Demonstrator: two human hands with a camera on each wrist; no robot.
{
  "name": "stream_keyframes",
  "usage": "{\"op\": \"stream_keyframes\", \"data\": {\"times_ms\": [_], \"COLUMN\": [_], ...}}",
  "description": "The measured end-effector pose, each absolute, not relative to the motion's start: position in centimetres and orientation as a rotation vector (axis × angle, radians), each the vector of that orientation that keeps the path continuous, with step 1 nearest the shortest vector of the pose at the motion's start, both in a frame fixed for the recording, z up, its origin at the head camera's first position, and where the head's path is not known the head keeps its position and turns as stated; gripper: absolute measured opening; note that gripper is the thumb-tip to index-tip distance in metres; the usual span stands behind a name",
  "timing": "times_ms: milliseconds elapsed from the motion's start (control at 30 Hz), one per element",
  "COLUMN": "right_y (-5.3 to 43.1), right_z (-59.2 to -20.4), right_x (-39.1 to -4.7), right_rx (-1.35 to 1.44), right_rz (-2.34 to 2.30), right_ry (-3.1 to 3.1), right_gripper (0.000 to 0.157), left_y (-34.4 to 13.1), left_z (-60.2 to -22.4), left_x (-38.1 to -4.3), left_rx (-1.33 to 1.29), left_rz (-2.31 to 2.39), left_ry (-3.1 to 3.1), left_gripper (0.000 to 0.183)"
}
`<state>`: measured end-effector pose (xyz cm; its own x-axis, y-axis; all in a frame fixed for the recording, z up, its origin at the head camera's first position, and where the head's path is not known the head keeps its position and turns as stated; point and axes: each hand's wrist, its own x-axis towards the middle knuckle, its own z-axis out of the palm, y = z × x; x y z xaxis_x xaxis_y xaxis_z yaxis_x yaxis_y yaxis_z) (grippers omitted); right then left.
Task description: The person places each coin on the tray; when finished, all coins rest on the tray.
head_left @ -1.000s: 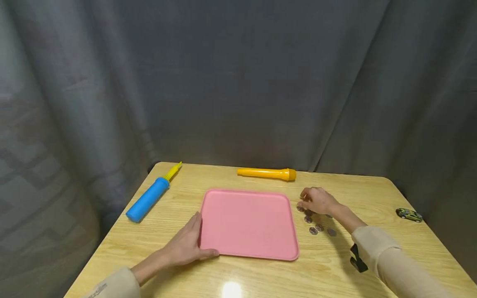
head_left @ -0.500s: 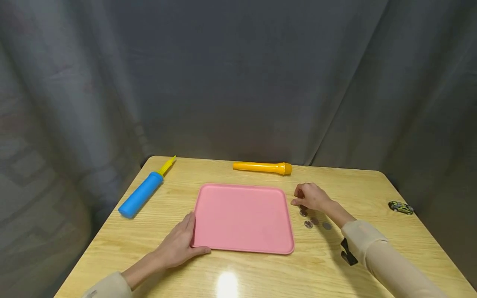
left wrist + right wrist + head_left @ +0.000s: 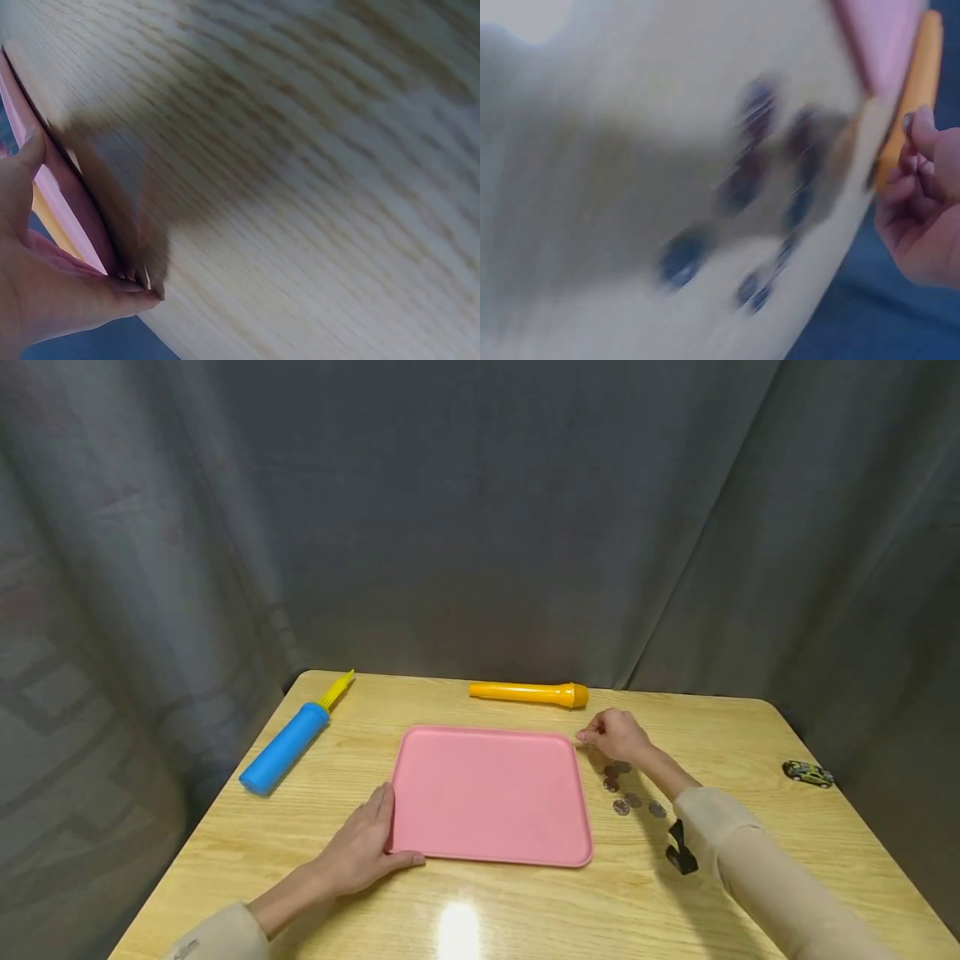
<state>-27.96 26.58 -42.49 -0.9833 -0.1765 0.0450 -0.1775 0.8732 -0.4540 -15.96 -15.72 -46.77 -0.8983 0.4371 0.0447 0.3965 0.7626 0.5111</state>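
Saw a blue pump [image 3: 286, 748] leftmost. Rested the left hand [image 3: 360, 850], straight-fingered, against the left edge of the pink tray [image 3: 491, 797] on the table [image 3: 360, 931]. Pinched a coin [image 3: 907, 123] in the right hand [image 3: 617, 735] beside the tray's far right corner. Saw loose coins [image 3: 621, 807] nearby, then a toy car [image 3: 807, 774].

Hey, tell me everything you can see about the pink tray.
The tray is a plain pink rectangle with rounded corners and a low raised rim; it looks like smooth plastic. It lies flat on the wooden table, its long sides running across in front of the person. The left hand touches its near left corner, fingers along the left side, thumb at the near edge. The right hand is at its far right corner; whether they touch is unclear.
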Motion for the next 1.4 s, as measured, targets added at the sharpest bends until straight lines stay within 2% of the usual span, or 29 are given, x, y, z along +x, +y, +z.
{"op": "stream_keyframes", "data": {"times_ms": [233, 367, 500, 900, 1267, 1400], "right_y": [15.2, 9.1, 5.5, 5.0, 5.7, 6.0], "right_z": [-41.9, -42.5, -43.5, -44.1, -45.1, -44.9], "right_x": [-30.8, -30.8, -30.4, -30.6, -30.5, -30.4], "right_rx": [0.548, 0.638, 0.689, 0.581, 0.607, 0.622], "right_rz": [0.923, 0.877, 0.837, 0.637, 0.754, 0.795], "right_ry": [-2.976, -3.018, -3.059, -3.048, -3.027, -2.996], "right_gripper": [0.014, 0.011, 0.013, 0.013, 0.016, 0.013], "left_y": [-15.8, -15.5, -15.1, -14.6, -14.5, -14.6], "left_z": [-46.9, -47.0, -47.1, -46.7, -46.7, -46.5], "left_x": [-15.6, -15.2, -14.7, -14.6, -14.7, -14.7], "left_rx": [0.638, 0.620, 0.611, 0.622, 0.617, 0.594], "left_rz": [0.818, 0.807, 0.798, 0.737, 0.736, 0.743], "left_ry": [2.874, 2.869, 2.866, 2.889, 2.865, 2.847], "left_gripper": [0.117, 0.116, 0.115, 0.114, 0.115, 0.115]}}
